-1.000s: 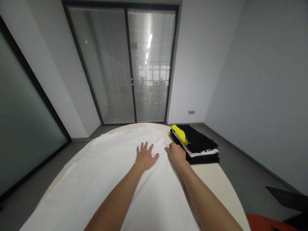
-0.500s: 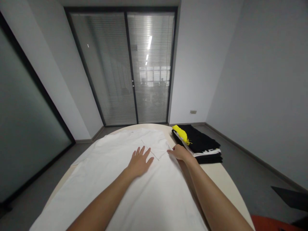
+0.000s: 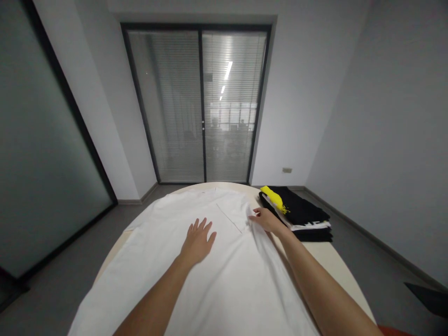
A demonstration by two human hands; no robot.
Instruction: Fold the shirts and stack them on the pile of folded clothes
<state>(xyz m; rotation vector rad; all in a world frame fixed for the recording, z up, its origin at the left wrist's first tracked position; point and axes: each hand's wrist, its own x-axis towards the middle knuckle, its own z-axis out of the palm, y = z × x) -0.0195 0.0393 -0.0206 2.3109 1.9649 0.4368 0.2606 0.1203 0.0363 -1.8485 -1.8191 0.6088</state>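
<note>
A white T-shirt (image 3: pixel 224 280) lies spread over the round table, with a thin dark line (image 3: pixel 229 218) running across its upper right part. My left hand (image 3: pixel 198 240) rests palm down on the cloth, fingers spread, left of that line. At the shirt's right edge, my right hand (image 3: pixel 268 219) pinches a bit of the fabric between thumb and fingers. The cloth is gathered and slightly raised there, with creases running down from it. Just beyond the right hand sits a stack of folded clothes (image 3: pixel 308 210), black and white, with a yellow print on top.
The pale tabletop (image 3: pixel 329 261) shows along the right side, its rim curving away. Behind the table stand glass doors with blinds (image 3: pixel 168 116). A dark object (image 3: pixel 429 298) juts in at the lower right, near something red (image 3: pixel 394 331).
The view has shifted, so everything sits further right. My left hand has slid left across the shirt, away from the line. The cloth at my right hand is more bunched and raised.
</note>
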